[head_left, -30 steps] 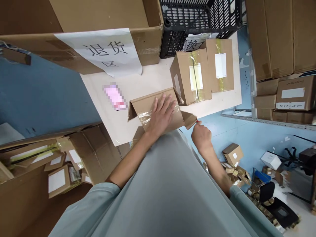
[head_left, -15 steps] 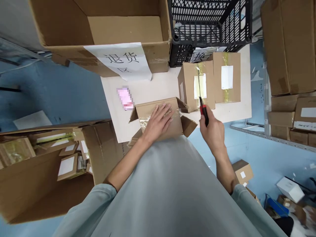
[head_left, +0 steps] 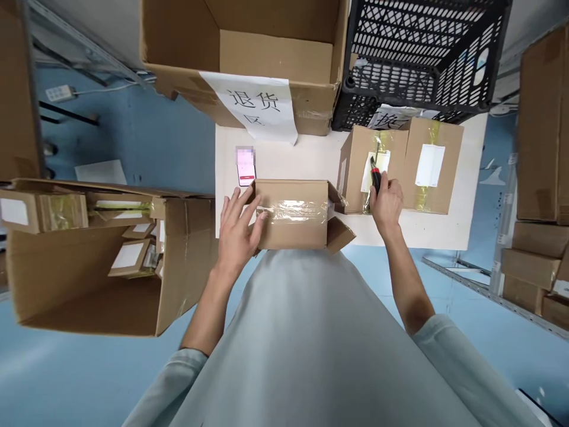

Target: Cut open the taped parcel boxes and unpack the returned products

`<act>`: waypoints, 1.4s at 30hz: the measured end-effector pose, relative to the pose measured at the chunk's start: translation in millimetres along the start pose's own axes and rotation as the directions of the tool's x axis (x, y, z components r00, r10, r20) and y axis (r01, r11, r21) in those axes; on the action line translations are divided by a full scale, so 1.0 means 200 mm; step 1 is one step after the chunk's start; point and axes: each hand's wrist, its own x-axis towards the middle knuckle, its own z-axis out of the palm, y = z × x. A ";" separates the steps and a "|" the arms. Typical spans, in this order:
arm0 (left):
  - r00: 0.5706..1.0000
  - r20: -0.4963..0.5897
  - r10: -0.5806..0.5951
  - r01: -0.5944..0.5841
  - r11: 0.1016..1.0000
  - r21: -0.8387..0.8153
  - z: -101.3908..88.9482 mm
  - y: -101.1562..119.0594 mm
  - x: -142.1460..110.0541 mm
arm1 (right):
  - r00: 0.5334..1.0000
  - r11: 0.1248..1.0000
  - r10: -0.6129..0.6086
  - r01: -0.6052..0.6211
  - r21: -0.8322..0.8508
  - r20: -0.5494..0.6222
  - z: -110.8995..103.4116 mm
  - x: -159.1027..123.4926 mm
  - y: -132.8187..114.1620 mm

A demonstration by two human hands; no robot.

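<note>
A brown cardboard box [head_left: 292, 228] lies in front of my body, clear tape along its upper face and its end flaps sticking out at the right. My left hand [head_left: 237, 228] is at the box's left end, fingers spread, holding nothing. My right hand [head_left: 387, 204] is wrapped round a red and black utility knife [head_left: 376, 178]. The knife is over a taped box [head_left: 398, 160] with a pale label, its blade pointing away from me; I cannot tell whether it touches. A phone [head_left: 246, 166] with a pink screen lies just beyond my left fingers.
Another taped box [head_left: 431, 181] stands at the right of the white table [head_left: 311, 154]. At the back are a large open carton [head_left: 178, 77] with a paper sign and a black plastic crate [head_left: 413, 89]. Left of the table, a big carton [head_left: 189, 255] holds several small boxes.
My left hand has slid off the box's top to its left end. My right hand still grips the knife, held over the taped box. The whole view has shifted.
</note>
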 end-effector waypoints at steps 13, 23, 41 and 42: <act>0.698 0.270 -0.663 0.716 0.633 -0.294 -0.06 -0.43 -0.39 | 0.833 0.919 -0.081 -0.149 0.364 0.547 -0.28 -0.58 -0.24; 0.897 0.315 -0.310 0.429 0.783 -0.450 0.08 -0.33 0.02 | 0.938 0.903 -0.133 -0.019 0.430 0.319 -0.19 -0.35 -0.46; 0.837 0.284 -0.467 0.533 0.581 -0.615 0.00 -0.91 -0.16 | 0.979 0.697 0.131 -0.203 0.688 0.156 0.10 -0.43 -0.73; 0.834 0.263 -0.485 0.531 0.572 -0.625 0.01 -0.96 -0.18 | 0.971 0.701 0.183 -0.238 0.672 0.153 0.18 -0.41 -0.71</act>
